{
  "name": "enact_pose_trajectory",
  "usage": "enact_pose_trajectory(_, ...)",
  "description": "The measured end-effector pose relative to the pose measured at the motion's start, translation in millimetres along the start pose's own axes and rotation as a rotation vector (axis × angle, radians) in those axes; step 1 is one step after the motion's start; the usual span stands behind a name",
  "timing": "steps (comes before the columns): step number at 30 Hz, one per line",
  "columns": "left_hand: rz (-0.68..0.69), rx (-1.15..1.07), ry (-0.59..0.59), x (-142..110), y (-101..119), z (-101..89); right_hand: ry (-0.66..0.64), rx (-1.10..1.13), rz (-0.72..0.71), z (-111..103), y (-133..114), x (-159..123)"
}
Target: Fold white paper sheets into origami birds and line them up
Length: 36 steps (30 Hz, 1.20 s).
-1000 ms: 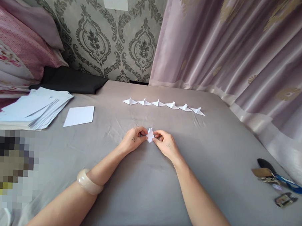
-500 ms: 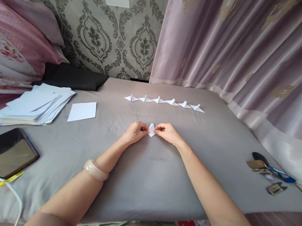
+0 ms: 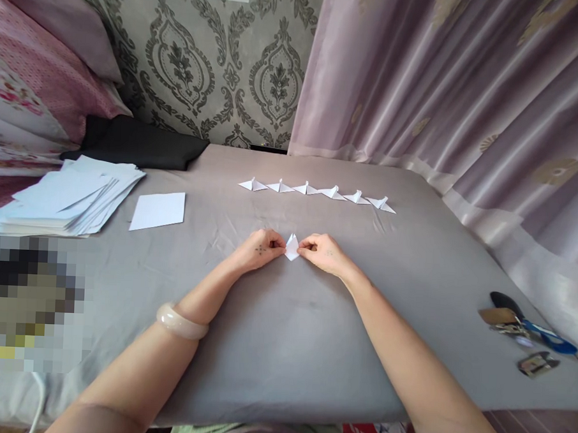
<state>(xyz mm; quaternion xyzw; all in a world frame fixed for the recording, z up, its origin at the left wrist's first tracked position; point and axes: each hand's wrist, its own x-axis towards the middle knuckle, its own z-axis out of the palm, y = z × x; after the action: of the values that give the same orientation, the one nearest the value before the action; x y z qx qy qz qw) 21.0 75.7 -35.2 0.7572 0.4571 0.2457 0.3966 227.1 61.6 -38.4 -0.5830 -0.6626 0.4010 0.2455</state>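
A small piece of folded white paper [image 3: 292, 248], kite-shaped with split points at its far end, is held just over the grey cloth in the middle. My left hand [image 3: 264, 249] pinches its left edge between thumb and fingers. On the other side, my right hand [image 3: 322, 252] pinches the right edge the same way. Beyond my hands, several white folded paper cranes [image 3: 307, 188] stand in a row, wing tips close together or touching.
To the left lie a square white sheet [image 3: 159, 211] and a loose paper stack [image 3: 64, 200], with a black cloth [image 3: 139, 143] behind. A blurred-out object [image 3: 29, 301] sits front left. Keys [image 3: 511, 327] and a blue-handled tool [image 3: 552, 336] lie far right, near the curtain [image 3: 395, 87].
The view has tilted and shifted slightly. Both hands keep their pinch on the folded paper, whose sides look a little wider apart. The object at front left is now pixelated.
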Motion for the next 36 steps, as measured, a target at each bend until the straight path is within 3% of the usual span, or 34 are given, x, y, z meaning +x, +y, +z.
enact_pose_trajectory(6, 0.015, 0.106, 0.000, 0.1, -1.1, -0.2, -0.105, -0.016, -0.015, -7.0, 4.6, 7.3)
enact_pose_trajectory(10, 0.024, 0.112, -0.010, 0.5, -2.7, 0.3, -0.056, -0.069, -0.072, -2.5, 5.6, 3.1)
enact_pose_trajectory(15, 0.133, 0.210, 0.004, 0.6, -8.5, 3.8, 0.011, -0.153, -0.143, 5.8, 4.3, -10.4)
enact_pose_trajectory(23, 0.262, 0.447, 0.007, -3.9, -8.9, 6.0, 0.090, -0.485, -0.324, 10.8, 0.9, -27.4)
enact_pose_trajectory(29, 0.335, 0.569, -0.028, -7.8, -7.6, 4.5, 0.108, -0.629, -0.321, 15.0, -2.9, -34.8)
enact_pose_trajectory(36, 0.319, 0.672, -0.026, -12.2, -2.9, 6.3, 0.098, -0.617, -0.340, 13.9, -5.1, -44.7)
